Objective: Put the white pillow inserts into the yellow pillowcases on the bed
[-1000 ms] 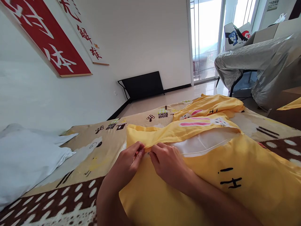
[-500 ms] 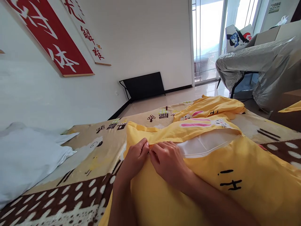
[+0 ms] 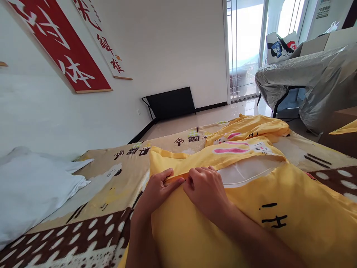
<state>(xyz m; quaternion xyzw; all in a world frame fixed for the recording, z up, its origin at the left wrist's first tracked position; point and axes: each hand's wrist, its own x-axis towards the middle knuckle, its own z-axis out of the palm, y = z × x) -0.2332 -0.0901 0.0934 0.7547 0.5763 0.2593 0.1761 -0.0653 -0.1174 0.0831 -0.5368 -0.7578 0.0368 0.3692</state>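
Left hand pinching open edge of yellow cover; right hand pinching just beside (fingertips partly hidden). Cover on patterned blanket; white inner cloth bares in gap, could snag if edges pulled unevenly.

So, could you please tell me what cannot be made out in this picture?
All in the head view:
- Cloth under the right hand at the yellow cover's opening: hidden by that hand.
- Rest of the white filling: hidden inside the cover.
- White fabric: cut off by the left edge.
- Wall notice's text: too small.
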